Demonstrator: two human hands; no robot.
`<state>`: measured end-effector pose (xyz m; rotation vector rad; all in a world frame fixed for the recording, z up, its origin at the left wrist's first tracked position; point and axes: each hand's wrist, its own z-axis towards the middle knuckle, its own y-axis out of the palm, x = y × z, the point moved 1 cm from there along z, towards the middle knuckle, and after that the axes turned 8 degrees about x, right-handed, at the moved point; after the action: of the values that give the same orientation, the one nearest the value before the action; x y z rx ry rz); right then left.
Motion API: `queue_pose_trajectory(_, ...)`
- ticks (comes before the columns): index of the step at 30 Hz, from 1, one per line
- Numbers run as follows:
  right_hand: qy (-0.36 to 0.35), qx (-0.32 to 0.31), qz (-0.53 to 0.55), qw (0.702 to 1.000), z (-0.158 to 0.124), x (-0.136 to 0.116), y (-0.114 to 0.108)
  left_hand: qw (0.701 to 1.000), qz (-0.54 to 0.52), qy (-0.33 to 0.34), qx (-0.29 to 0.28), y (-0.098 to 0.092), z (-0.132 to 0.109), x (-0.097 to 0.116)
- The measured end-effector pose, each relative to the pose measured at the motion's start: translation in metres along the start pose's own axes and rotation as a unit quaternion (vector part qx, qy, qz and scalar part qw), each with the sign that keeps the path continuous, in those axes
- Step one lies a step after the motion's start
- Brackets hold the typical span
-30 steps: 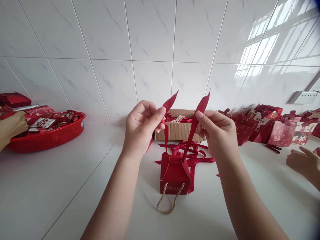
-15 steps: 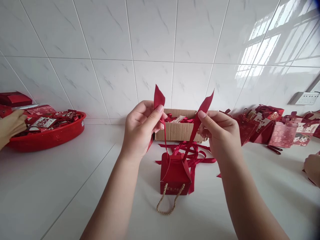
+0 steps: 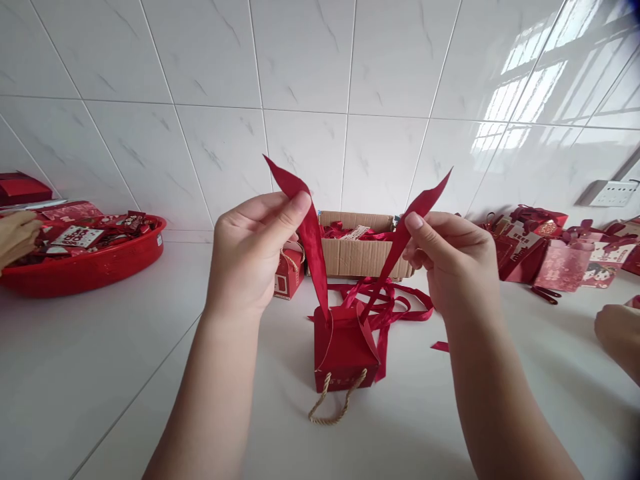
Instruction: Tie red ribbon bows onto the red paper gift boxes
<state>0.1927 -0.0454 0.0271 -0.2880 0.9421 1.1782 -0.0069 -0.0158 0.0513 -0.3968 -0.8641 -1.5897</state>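
Observation:
A small red gift box stands on the white table, a twisted rope handle hanging from its near side. Red ribbon comes up from its top in two lengths. My left hand pinches the left ribbon end between thumb and fingers, the tip sticking out up and left. Between the thumb and fingers of my right hand is the right ribbon end, its tip pointing up and right. Both lengths are raised in a V above the box. Loose red ribbons lie just behind it.
Behind stands a cardboard box with red items, beside a second red gift box. A red basin of packets is at left, gift bags at right. Other people's hands show at both edges.
My hands have moved apart, my left hand going left and slightly up, my right hand slightly right. The left ribbon length now shows its flat side, and the V has widened.

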Motion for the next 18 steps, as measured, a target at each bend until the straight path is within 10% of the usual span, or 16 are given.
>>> queue_pose_trajectory(18,-0.027,0.011,-0.001,1.0,-0.004,-0.007,0.001,0.999,0.018,0.006,0.043,0.005,-0.007,0.008)
